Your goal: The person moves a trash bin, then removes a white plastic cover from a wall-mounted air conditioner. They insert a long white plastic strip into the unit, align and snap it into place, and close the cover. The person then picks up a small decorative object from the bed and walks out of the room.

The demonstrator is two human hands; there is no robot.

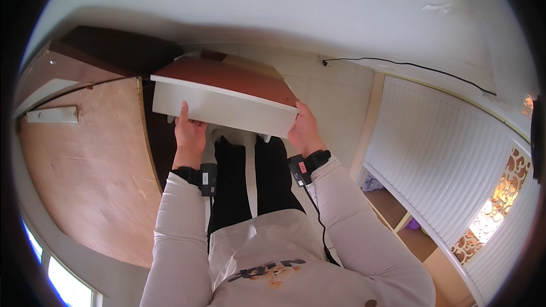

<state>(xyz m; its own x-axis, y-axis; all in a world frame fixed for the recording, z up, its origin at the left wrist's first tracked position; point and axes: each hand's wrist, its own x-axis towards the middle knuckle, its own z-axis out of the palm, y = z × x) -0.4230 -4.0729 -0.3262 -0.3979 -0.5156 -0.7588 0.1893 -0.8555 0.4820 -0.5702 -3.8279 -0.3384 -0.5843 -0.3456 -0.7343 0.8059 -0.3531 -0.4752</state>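
Holding a small table (224,94) up in front of the body, over the legs and the pale floor (335,102). Red-brown top, white side, a short leg poking down. Left hand (189,132) clamped on the near white edge, thumb up its front; right hand (304,131) gripping the right corner from under. Hands well apart, one at each end. Looks stiff and hard, likely a bit heavy, smooth so maybe slippery. Best held under the edges, both ends, beside the brown wooden door (85,165)
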